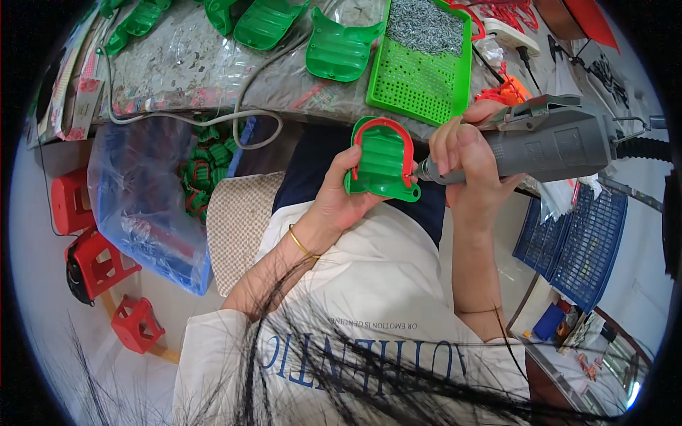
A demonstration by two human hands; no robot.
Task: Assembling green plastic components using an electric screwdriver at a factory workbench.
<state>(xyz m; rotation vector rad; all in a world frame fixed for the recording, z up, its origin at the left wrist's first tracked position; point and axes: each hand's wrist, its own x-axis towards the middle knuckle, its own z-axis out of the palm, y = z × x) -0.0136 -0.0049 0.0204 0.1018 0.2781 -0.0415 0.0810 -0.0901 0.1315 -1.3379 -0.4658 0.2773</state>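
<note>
Shell of green plastic (383, 165), with a red U-shaped handle (408, 149) across it, sits above my lap, just off the desk (192, 79) edge. My left hand (339, 193) pinches its left side, thumb on top; my right hand (474, 160) wraps the nose of a grey power screwdriver (558, 145), tip at the handle's right end. Just beyond, a green perforated tray (419, 86) of screws (426, 27) crowds the edge. More green shells (341, 48) lie leftward, and a grey cable (245, 106) loops off the desk near a bag-lined blue bin (199, 275). Red stools (137, 324) stand past it; loose hair (266, 341) hangs across my view.
</note>
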